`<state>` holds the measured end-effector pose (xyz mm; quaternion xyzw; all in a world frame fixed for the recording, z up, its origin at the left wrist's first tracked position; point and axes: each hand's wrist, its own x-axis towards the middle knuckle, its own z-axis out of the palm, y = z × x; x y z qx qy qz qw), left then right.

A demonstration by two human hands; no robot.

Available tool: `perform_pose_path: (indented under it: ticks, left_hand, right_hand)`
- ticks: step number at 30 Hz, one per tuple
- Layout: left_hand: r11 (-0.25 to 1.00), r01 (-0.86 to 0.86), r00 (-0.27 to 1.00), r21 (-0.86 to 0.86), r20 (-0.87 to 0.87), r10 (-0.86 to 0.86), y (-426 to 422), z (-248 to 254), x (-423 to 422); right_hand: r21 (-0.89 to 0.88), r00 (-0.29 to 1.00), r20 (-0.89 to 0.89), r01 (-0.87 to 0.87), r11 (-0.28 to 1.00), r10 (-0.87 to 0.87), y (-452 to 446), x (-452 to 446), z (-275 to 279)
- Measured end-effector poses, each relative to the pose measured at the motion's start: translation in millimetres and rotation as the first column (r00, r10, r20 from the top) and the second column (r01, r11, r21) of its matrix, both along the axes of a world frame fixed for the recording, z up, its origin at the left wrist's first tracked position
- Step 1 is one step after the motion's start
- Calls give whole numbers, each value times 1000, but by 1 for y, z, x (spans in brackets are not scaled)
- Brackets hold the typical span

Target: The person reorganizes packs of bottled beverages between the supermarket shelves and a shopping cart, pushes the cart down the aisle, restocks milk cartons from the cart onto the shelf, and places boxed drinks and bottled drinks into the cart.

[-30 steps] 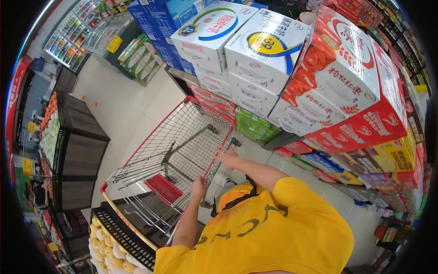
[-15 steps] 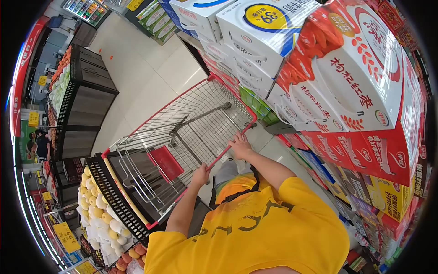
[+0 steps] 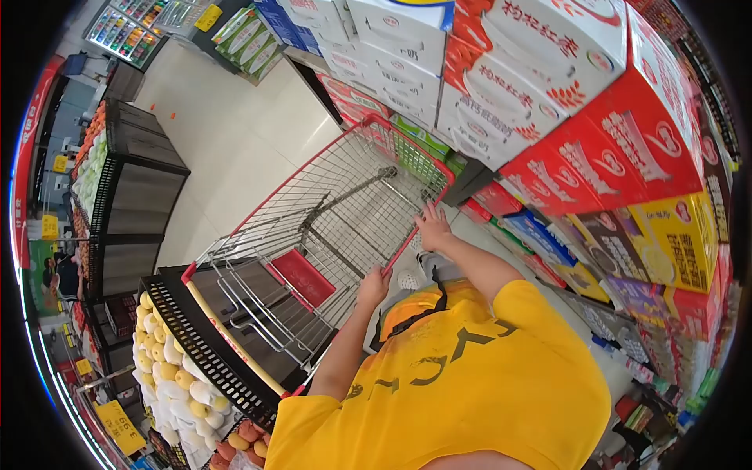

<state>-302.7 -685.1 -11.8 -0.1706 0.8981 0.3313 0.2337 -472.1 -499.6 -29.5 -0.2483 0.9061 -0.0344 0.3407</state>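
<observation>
An empty wire shopping cart (image 3: 329, 211) with a red rim stands in front of me, its side towards my body. My left hand (image 3: 374, 287) is closed on the cart's near side rim. Further along the same side, my right hand (image 3: 432, 227) rests on the rim with its fingers spread. A red panel (image 3: 301, 279) sits inside the cart, towards its handle end. The cream-coloured handle (image 3: 235, 341) lies at the lower left, beside a black fruit bin edge. Part of a shoe shows just below the cart.
Stacked milk cartons (image 3: 517, 78) rise close by on the right, with yellow boxes (image 3: 674, 235) lower down. Pale wrapped fruit (image 3: 176, 376) fills a bin at the lower left. A dark wooden produce stand (image 3: 141, 184) is further left. Someone in dark clothes (image 3: 68, 276) is at the far left.
The cart's far end has swung up and right towards the cartons, and my hands have moved right with it. My right hand's fingers look more spread than before.
</observation>
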Motion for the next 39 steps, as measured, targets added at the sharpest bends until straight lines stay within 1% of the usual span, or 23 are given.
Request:
perform_pose_path:
  ticks: [1,3,5,7,9,10,12,14,16,17,22,24,27,31,33,35,37,39]
  left_hand:
    - [1000,-1,1000,-1,-25,1,3,-2,1]
    - [1000,14,1000,11,4,-15,10,-8,11]
    - [1000,17,997,3,81,-17,13,-9,18]
    - [1000,25,993,2,117,-25,19,-1,30]
    - [1000,0,1000,1,31,0,26,8,38]
    - [1000,2,999,2,37,-2,27,6,43]
    - [997,78,992,22,97,-80,31,4,50]
    - [997,76,992,29,102,-79,37,3,56]
    - [997,74,991,35,107,-77,42,3,60]
    - [997,79,991,23,105,-81,45,3,62]
    - [995,101,991,24,86,-103,58,-2,66]
    - [998,69,997,7,-22,-69,65,-4,65]
    - [998,50,998,36,-38,-48,73,-7,63]
    - [1000,28,1000,10,-2,-28,83,-7,60]
    - [999,16,999,46,36,-18,87,-7,59]
    - [1000,14,999,17,52,-15,93,-4,59]
    - [1000,12,998,-12,60,-11,100,-3,57]
    - [999,1,999,-53,51,2,106,-4,55]
  right_hand:
    - [-7,999,-7,32,999,-32,1,4,-1]
    - [12,998,1,68,998,-68,12,18,-3]
    - [8,995,18,101,995,-101,17,29,-1]
    - [24,992,51,112,993,-113,25,46,7]
    - [13,985,55,164,986,-164,32,58,13]
    - [63,987,47,149,987,-153,35,65,13]
    - [49,983,66,167,985,-170,43,76,15]
    - [32,980,77,183,983,-185,51,81,16]
    - [92,978,82,183,979,-191,55,87,13]
    - [92,978,81,187,978,-194,58,89,11]
    - [89,977,90,185,979,-193,73,90,12]
    - [88,977,90,184,979,-192,77,86,13]
    - [73,979,98,171,983,-178,85,82,10]
    - [22,983,102,151,988,-153,96,75,8]
    - [-12,983,115,146,989,-144,102,73,11]
    - [-48,982,133,145,988,-137,106,71,13]
    - [-49,990,88,112,993,-107,110,67,8]
    - [-86,990,97,106,991,-98,116,65,4]
